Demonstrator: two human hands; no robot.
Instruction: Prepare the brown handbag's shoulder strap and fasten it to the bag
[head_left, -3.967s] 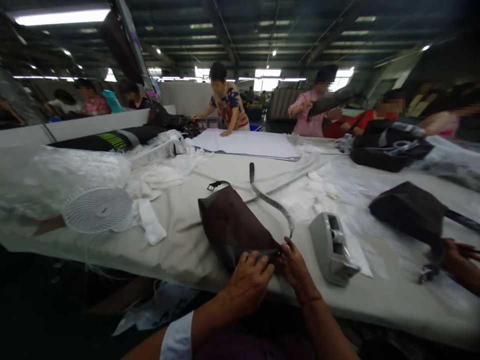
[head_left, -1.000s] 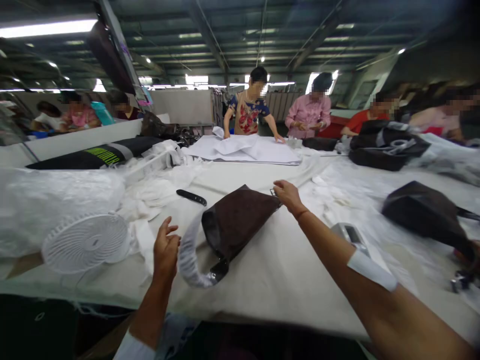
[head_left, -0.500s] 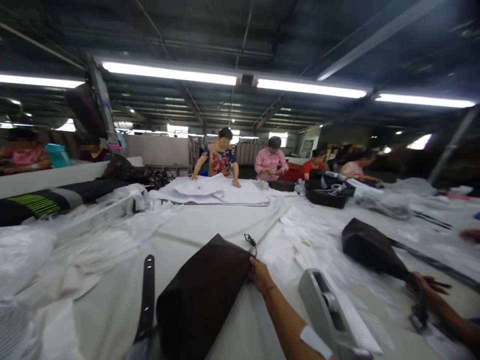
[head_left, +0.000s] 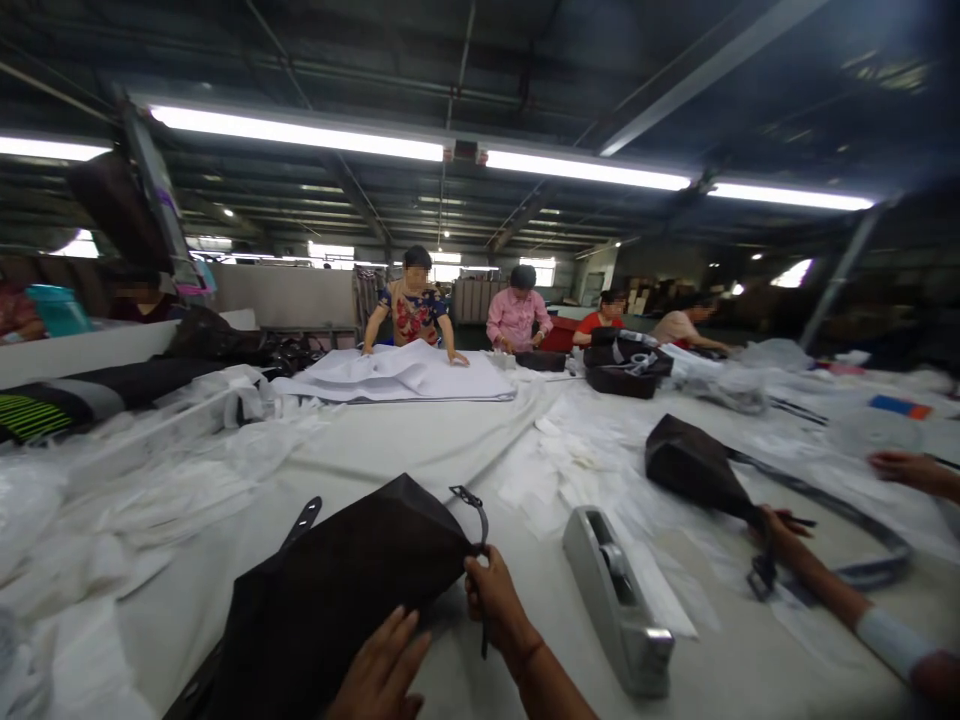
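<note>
Dark-brown bag (head_left: 352,580), one: on the counter (head_left: 525,680), clock centre. Left hand (head_left: 386,660), five o'clock: back in view since half a second ago, fingers loosely spread by the near side, contact unclear; suggests two-handed handling now. Right hand (head_left: 493,595), three o'clock: fingers pinching the strap (head_left: 483,522) at the corner. Tape dispenser (head_left: 619,610), three o'clock, beyond: narrows room rightward. Second bag (head_left: 694,468), between two and three, co-worker's hand (head_left: 784,540) at it. White sheets (head_left: 450,380), one o'clock, far.
</note>
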